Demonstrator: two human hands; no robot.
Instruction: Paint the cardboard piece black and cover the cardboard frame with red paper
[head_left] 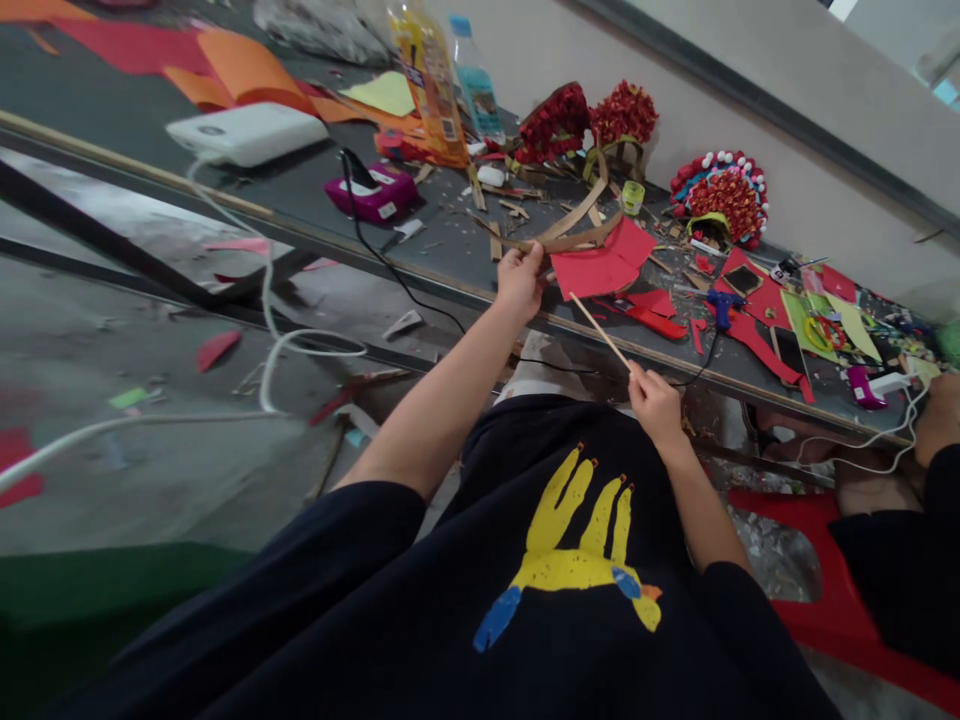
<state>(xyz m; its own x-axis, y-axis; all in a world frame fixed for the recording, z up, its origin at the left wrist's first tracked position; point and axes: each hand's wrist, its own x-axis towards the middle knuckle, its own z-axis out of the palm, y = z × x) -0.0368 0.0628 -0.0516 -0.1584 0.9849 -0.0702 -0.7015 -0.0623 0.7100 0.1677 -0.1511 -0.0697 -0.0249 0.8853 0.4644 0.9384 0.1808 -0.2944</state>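
Observation:
My left hand pinches the end of a curved brown cardboard strip at the table's front edge. Just beside those fingers lies a sheet of red paper, partly under the strip. A thin wooden stick is held by its lower end in my right hand. The stick points up and left, its tip at the red sheet's lower edge; I cannot tell whether they touch. A blue glue gun rests on the table to the right of the sheet.
On the dark table stand an orange drink bottle, a blue bottle and a purple power strip. Red decorated headpieces lean by the wall. Cables hang over the front edge. Another person's arm shows at right.

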